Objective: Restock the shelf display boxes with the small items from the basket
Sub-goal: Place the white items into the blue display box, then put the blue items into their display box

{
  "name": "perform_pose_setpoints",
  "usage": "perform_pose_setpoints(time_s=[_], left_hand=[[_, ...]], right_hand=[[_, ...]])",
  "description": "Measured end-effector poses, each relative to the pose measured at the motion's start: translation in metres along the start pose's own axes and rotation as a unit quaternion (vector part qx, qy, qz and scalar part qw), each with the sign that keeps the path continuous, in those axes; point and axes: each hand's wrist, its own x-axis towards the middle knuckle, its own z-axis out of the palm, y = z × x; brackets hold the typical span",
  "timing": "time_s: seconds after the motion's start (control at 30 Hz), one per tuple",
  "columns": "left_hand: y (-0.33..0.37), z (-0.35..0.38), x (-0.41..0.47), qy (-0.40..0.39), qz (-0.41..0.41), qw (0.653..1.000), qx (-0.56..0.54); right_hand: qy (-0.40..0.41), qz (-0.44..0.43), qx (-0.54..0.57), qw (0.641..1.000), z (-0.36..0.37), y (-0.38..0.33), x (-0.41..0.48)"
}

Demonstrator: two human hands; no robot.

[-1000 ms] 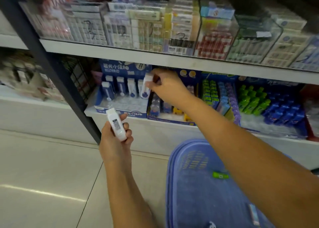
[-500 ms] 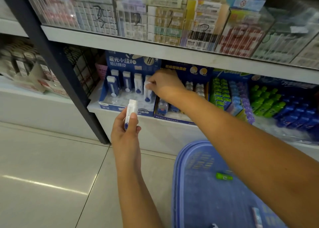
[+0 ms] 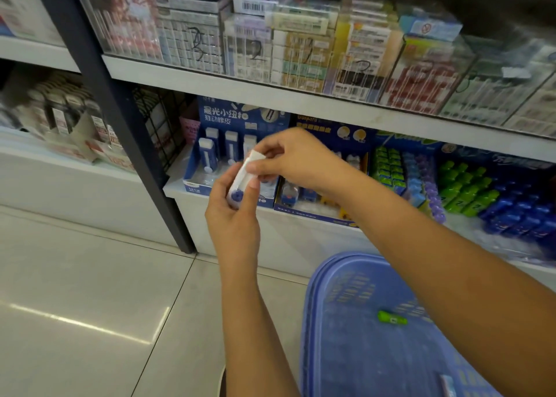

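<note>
My left hand (image 3: 233, 216) holds a small white eraser with a blue button (image 3: 240, 183) in front of the lower shelf. My right hand (image 3: 296, 159) pinches the white top end of the same eraser. Behind them stands the blue eraser display box (image 3: 240, 120), with several white-and-blue erasers (image 3: 208, 156) upright in its slots. The blue basket (image 3: 361, 330) sits on the floor at lower right, under my right forearm. In it lie a green item (image 3: 391, 318) and another small item (image 3: 448, 384) near the bottom edge.
A second blue display box (image 3: 331, 132) stands right of the first. Further right are green, blue and purple items (image 3: 469, 192). Clear boxes of stationery (image 3: 301, 45) fill the upper shelf. A dark shelf post (image 3: 120, 120) stands at left, over a tiled floor (image 3: 90, 306).
My right hand left the eraser it set in the display box and came back to the eraser in my left hand, which rose toward the shelf. It now pinches that eraser's top.
</note>
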Motion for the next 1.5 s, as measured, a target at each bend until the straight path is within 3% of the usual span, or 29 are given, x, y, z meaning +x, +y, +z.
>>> perform_pose_setpoints(time_s=[0.07,0.2,0.37,0.6,0.8,0.93,1.0,1.07,1.2,1.33,1.43,1.47,1.5], left_hand=[[-0.004,0.002,0.003,0.000,0.005,1.000,0.031],[-0.021,0.004,-0.006,-0.045,-0.006,0.984,0.171],[-0.044,-0.003,-0.021,-0.083,-0.018,0.970,0.228],[-0.048,-0.003,-0.015,-0.066,-0.015,0.977,0.202],[-0.038,-0.001,-0.016,-0.066,-0.042,0.980,0.185],[-0.013,0.005,-0.030,-0.032,0.015,0.992,0.122],[-0.001,0.017,-0.042,-0.077,0.041,0.989,0.119],[0.004,0.038,-0.059,-0.164,0.032,0.980,0.112],[-0.023,0.087,-0.105,-0.363,-0.039,0.909,0.202],[-0.083,0.113,-0.167,-0.538,-0.094,0.745,0.384],[-0.133,0.108,-0.206,-0.393,-0.067,0.722,0.565],[-0.148,0.103,-0.216,-0.449,-0.090,0.669,0.585],[-0.165,0.097,-0.221,-0.551,-0.132,0.593,0.573]], right_hand=[[0.055,0.005,0.010,0.998,-0.003,0.003,0.008],[0.110,-0.031,-0.165,0.980,-0.004,0.009,0.032],[0.075,-0.023,-0.322,0.944,0.008,0.019,0.057],[0.036,0.002,-0.404,0.914,0.021,0.016,0.080],[0.013,0.010,-0.389,0.921,0.014,0.005,0.075],[0.097,-0.076,-0.248,0.961,-0.011,0.009,-0.006],[0.083,-0.065,-0.233,0.967,-0.029,0.030,-0.064],[0.000,0.012,-0.268,0.963,-0.044,0.066,-0.119],[-0.165,0.217,-0.326,0.905,-0.045,0.164,-0.204],[-0.218,0.367,-0.309,0.850,-0.036,0.254,-0.260],[-0.228,0.399,-0.312,0.831,-0.030,0.305,-0.289],[-0.232,0.400,-0.314,0.829,-0.029,0.317,-0.295],[-0.233,0.403,-0.317,0.826,-0.026,0.327,-0.301]])
